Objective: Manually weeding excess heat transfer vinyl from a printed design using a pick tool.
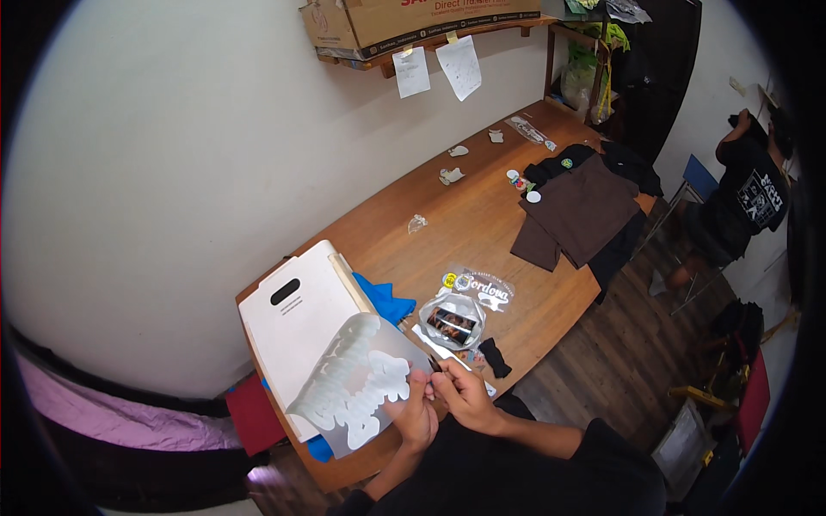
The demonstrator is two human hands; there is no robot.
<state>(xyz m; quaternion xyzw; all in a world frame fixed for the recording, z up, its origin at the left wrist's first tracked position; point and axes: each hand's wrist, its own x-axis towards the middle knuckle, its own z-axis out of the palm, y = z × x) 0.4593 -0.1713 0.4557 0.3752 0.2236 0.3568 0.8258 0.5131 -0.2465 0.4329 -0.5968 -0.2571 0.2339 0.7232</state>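
The translucent film (389, 339) with white shapes is at the counter's (482, 225) near-left end, overlapping a white panel (297, 311). The left hand (416, 420) pinches its right edge; the right hand (465, 400), close beside, grips a small dark tool (434, 364) — scissors, perhaps. A slip or film curl could nick the shapes.

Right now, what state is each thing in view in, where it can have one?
Left hand: closed at the sheet's edge
Right hand: closed on a dark tool
Translucent sheet: bowed, held up at one edge
Dark tool: gripped; open or shut unclear
White slotted panel: partly covered
Blue cloth: bunched
Brown garment: folded
Paper notes: taped, hanging
Cardboard box: top out of view, closure unclear
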